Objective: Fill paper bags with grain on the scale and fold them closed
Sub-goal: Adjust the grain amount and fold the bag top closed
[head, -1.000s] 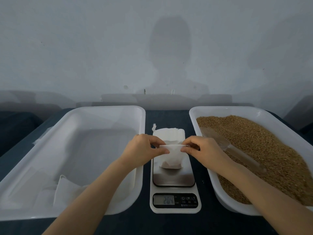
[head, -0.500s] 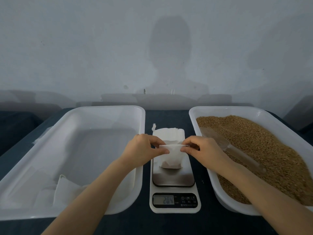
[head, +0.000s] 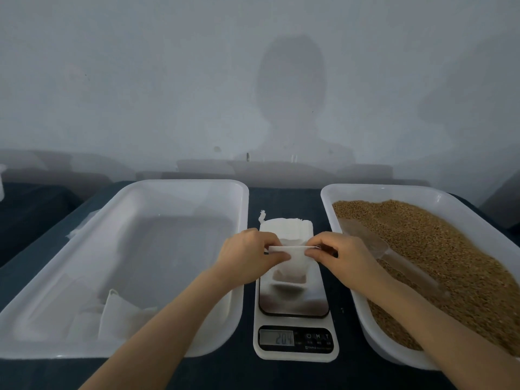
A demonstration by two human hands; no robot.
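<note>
Over scale [head: 294,305] | paper bag [head: 292,267] between left hand [head: 247,257], right hand [head: 346,257] | both pinch top, seemingly folded

Both hands are over the scale [head: 295,305]: the left hand [head: 247,257] and right hand [head: 347,254] each pinch one end of the top edge of a small white paper bag [head: 292,267], whose bottom sits on the steel plate, and the display reads 204. Just behind it on the dark table [head: 284,198] there's a stack of flat white bags [head: 287,228], plus a clear scoop [head: 374,244] lying on the grain [head: 439,243] in the right tray [head: 380,188]. The left tray [head: 168,184] has a couple of white bags [head: 121,315] in its near corner.
</note>
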